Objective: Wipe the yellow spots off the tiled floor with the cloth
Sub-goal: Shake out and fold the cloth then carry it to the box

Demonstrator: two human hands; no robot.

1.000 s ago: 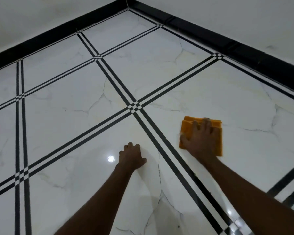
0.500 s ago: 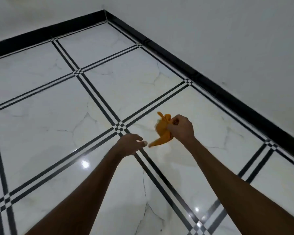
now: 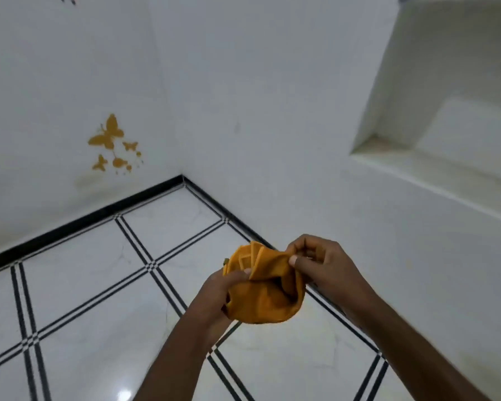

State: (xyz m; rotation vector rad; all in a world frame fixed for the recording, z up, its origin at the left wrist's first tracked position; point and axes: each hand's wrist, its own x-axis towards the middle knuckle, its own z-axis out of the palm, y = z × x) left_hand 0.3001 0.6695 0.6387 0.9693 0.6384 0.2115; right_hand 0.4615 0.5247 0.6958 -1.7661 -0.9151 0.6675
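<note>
Head view: a second earlier the right hand (image 3: 324,264) pressed the cloth (image 3: 265,290) flat on the tiled floor (image 3: 99,285) while the left hand (image 3: 214,296) braced on a tile. Half a second earlier the cloth was already off the floor, bunched in the right hand alone, with the left hand beside it holding nothing. Now both hands were up in front of the camera, close together, and both held the cloth. Left thumb clamped its left edge, right thumb and fingers pinched the upper right fold. The orange cloth hung crumpled between them in the air, clear of the floor. The camera had tipped up, so much more wall showed than before.

Floor: glossy white marble-look tiles with black double-line borders and small checkered crossings. One bright light reflection sat near the bottom edge. No yellow spots could be made out on the tiles in view.

Room: a corner of white walls (image 3: 258,111) with a black skirting (image 3: 84,224) along the base. Orange butterfly decals (image 3: 107,137) sat on the left wall. A recessed niche (image 3: 434,111) was set in the right wall.
</note>
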